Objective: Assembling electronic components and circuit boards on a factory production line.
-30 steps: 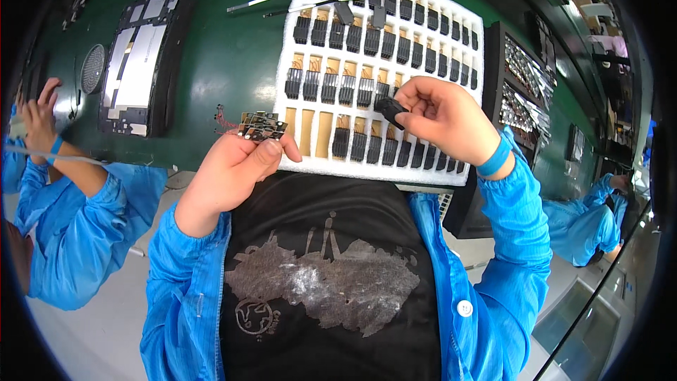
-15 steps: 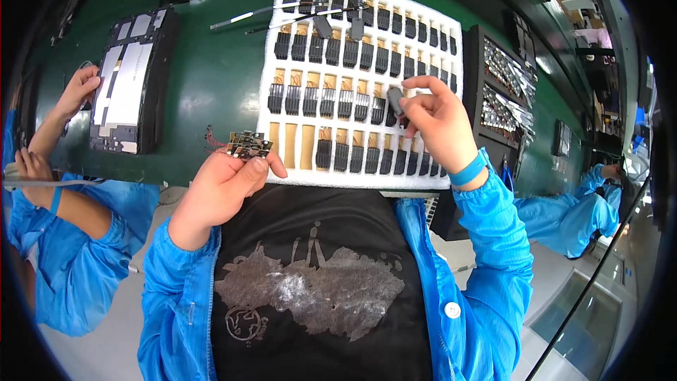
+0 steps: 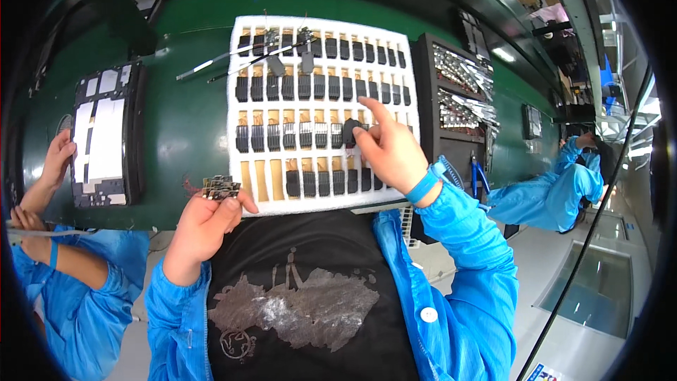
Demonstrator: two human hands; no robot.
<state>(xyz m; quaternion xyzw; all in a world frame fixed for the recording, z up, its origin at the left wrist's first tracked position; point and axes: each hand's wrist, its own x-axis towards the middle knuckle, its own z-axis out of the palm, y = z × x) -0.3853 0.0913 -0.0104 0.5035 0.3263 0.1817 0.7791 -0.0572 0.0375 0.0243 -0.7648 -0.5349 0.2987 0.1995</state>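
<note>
At the tray [image 3: 317, 202], the black part [image 3: 350, 131] is now lowered, seemingly half-seated, under spread right fingers [image 3: 373, 109]. Boards [image 3: 220, 188] are pinched by left fingers [image 3: 229, 207].

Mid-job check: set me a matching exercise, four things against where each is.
1. Circuit boards
2. Black block
3. Blue-handled tool
4. Flat panel stack

A. On the green bench, toward its left end
B. To the right of the foam tray
C. In the left hand
D. At the thumb of the right hand

Pairs: 1-C, 2-D, 3-B, 4-A.
</note>
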